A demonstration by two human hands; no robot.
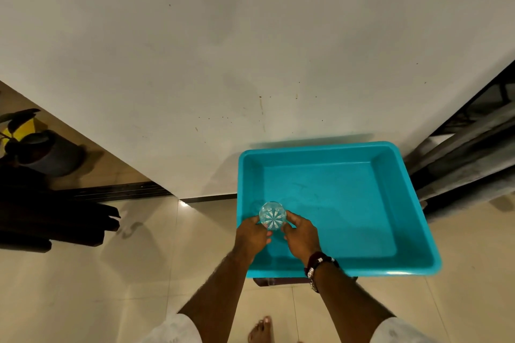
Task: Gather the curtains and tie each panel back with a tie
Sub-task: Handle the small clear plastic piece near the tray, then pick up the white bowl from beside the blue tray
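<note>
You are in a home. Glossy beige floor tiles [92, 281], a plain wall [223, 50]. A potted plant [41, 147] by a doorway.

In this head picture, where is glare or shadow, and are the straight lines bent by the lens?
Head view: dim, warm light; a small bright glare spot on the floor tile by the wall base; the teal tub casts a soft shadow on the wall above its rim; the left side is very dark; wide-angle distortion tilts the wall edges; the clear glass between left hand and right hand stays sharp.
</note>
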